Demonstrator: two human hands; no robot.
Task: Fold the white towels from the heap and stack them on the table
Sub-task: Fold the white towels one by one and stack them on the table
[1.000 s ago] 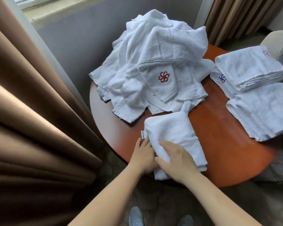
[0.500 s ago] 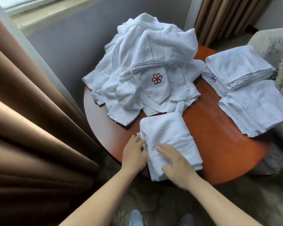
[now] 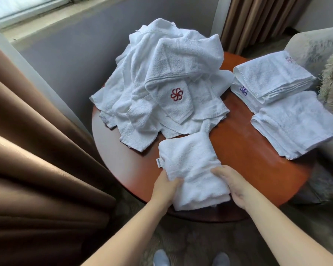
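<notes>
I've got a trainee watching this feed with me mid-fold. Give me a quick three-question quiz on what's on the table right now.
1. True or false: the left hand and the right hand both grip the near end of the folded towel.
2. Relative to the heap, where do the finished stacks lie on the table? A. to its left B. to its right C. on top of it
3. Fill in: the emblem showing on the heap is ___ in colour.
Key: 1 true; 2 B; 3 red.
</notes>
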